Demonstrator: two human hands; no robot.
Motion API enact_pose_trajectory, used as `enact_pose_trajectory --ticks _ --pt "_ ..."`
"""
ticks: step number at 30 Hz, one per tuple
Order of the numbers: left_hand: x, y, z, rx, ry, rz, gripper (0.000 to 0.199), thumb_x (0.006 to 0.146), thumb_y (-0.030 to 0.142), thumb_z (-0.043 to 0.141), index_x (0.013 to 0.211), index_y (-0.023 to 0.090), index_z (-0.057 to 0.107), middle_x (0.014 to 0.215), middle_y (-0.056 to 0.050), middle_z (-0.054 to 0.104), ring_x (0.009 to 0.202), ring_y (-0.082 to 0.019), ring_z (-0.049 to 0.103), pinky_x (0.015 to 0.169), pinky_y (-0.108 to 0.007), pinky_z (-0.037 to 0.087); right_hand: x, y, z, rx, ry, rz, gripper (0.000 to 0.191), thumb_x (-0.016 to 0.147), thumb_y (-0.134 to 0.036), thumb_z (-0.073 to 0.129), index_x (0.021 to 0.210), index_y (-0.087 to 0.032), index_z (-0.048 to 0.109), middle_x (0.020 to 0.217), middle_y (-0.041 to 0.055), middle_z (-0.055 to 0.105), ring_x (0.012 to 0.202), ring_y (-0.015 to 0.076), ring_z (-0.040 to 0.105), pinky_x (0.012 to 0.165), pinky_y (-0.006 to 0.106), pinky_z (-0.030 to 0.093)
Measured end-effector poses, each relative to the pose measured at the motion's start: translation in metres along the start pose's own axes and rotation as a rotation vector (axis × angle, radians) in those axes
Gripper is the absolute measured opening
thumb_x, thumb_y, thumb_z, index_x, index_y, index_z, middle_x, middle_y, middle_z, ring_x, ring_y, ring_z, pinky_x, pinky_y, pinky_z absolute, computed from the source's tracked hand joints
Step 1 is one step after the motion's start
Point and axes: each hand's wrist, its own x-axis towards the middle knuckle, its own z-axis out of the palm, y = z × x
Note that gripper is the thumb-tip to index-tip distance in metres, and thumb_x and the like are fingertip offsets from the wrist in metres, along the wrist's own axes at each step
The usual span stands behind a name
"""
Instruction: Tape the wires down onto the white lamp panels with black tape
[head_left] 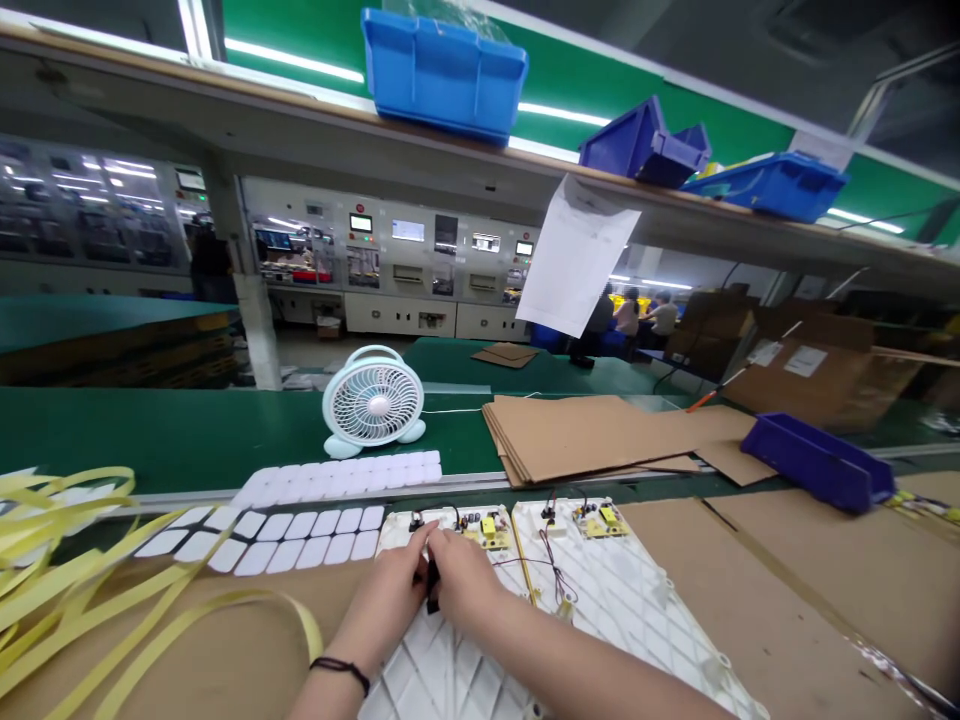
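A worker's bare left hand [390, 585] and right hand [466, 585] close in from either side on a small black piece [433, 590] at the top edge of a white plastic panel [442, 665]. Both hands are nearly closed, fingers curled and meeting over the piece, though which hand has hold of it, and how firmly, cannot be told. The piece sits directly between them, its long axis running roughly upright in the head camera's view. The right hand looks slightly nearer to the piece's middle, with the left pressed in just beside it.

Just ahead of the right hand lies a small circuit board [487, 530] with yellow parts. Further right, thin wires [551, 570] cross a second white panel [630, 610]. Rows of white pads [300, 535] sit ahead and to the left of the hands, and loose yellow strips [60, 590] lie further left. Stacked cardboard sheets [585, 435], a small white fan [373, 403] and a purple bin [817, 462] stand well ahead on the line. A black band [341, 672] circles the left wrist.
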Motion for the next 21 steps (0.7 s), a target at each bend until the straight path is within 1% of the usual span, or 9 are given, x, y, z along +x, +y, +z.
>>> enact_pose_trajectory --ticks 5,8,10,12,14,16,18,20,21 --pt "0.005 -0.012 0.006 -0.052 0.030 0.087 0.077 0.067 0.000 0.043 0.140 0.020 0.028 0.079 0.000 0.069 0.074 -0.016 0.061 0.068 -0.023 0.041 0.006 0.001 -0.006 0.043 -0.020 0.050 0.053 0.055 -0.007 0.068 0.105 -0.017 0.054 0.106 0.0084 0.064 0.093 0.0269 0.062 0.073 0.031 0.045" --pt "0.005 -0.017 0.006 -0.091 0.029 0.139 0.079 0.068 0.001 0.044 0.142 0.017 0.024 0.076 0.001 0.069 0.073 -0.015 0.062 0.069 -0.022 0.041 0.008 0.001 -0.006 0.057 -0.023 0.074 0.057 0.053 -0.008 0.071 0.107 -0.017 0.054 0.106 0.0090 0.064 0.094 0.0273 0.063 0.073 0.030 0.047" --pt "0.005 -0.016 0.005 -0.118 0.029 0.127 0.075 0.071 0.003 0.044 0.142 0.015 0.024 0.074 0.001 0.069 0.074 -0.015 0.063 0.070 -0.022 0.041 0.009 0.000 -0.006 0.058 -0.019 0.092 0.057 0.053 -0.008 0.070 0.107 -0.015 0.054 0.105 0.0106 0.064 0.092 0.0283 0.063 0.072 0.031 0.048" --pt "0.005 -0.012 0.003 -0.135 0.043 0.058 0.065 0.075 0.007 0.043 0.138 0.014 0.033 0.070 0.001 0.068 0.070 -0.015 0.063 0.066 -0.022 0.041 0.009 -0.001 -0.006 0.058 -0.010 0.101 0.055 0.053 -0.008 0.069 0.106 -0.014 0.054 0.103 0.0117 0.064 0.091 0.0291 0.063 0.073 0.032 0.048" --pt "0.007 -0.007 0.002 -0.135 0.061 -0.024 0.049 0.077 0.012 0.043 0.126 0.013 0.049 0.066 0.000 0.068 0.065 -0.015 0.062 0.061 -0.022 0.040 0.008 -0.001 -0.004 0.060 0.004 0.112 0.054 0.053 -0.009 0.070 0.105 -0.014 0.055 0.107 0.0119 0.061 0.091 0.0292 0.064 0.073 0.033 0.049" --pt "0.010 -0.002 0.000 -0.128 0.076 -0.069 0.034 0.077 0.014 0.045 0.105 0.015 0.063 0.066 -0.001 0.068 0.064 -0.016 0.062 0.058 -0.022 0.039 0.006 -0.001 -0.002 0.063 0.029 0.139 0.055 0.052 -0.010 0.071 0.104 -0.016 0.055 0.113 0.0113 0.057 0.088 0.0289 0.064 0.071 0.034 0.050" --pt "0.011 0.001 -0.001 -0.131 0.074 -0.072 0.023 0.075 0.015 0.047 0.085 0.016 0.068 0.066 -0.002 0.069 0.065 -0.016 0.062 0.058 -0.022 0.038 0.002 -0.003 -0.002 0.057 0.051 0.178 0.053 0.052 -0.009 0.070 0.103 -0.017 0.056 0.120 0.0118 0.053 0.086 0.0290 0.065 0.071 0.035 0.051" --pt "0.010 0.003 -0.002 -0.144 0.067 -0.061 0.020 0.075 0.016 0.046 0.074 0.017 0.066 0.066 -0.002 0.069 0.065 -0.016 0.062 0.058 -0.022 0.037 -0.003 -0.007 -0.005 0.042 0.057 0.214 0.050 0.056 -0.006 0.065 0.104 -0.015 0.057 0.131 0.0145 0.047 0.087 0.0292 0.066 0.072 0.036 0.052" --pt "0.009 0.004 -0.003 -0.144 0.068 -0.058 0.019 0.075 0.016 0.046 0.072 0.017 0.065 0.065 -0.001 0.069 0.064 -0.015 0.062 0.058 -0.022 0.037 -0.006 -0.011 -0.009 0.033 0.055 0.231 0.053 0.058 -0.003 0.061 0.110 -0.015 0.056 0.138 0.0159 0.042 0.089 0.0294 0.066 0.073 0.037 0.052"
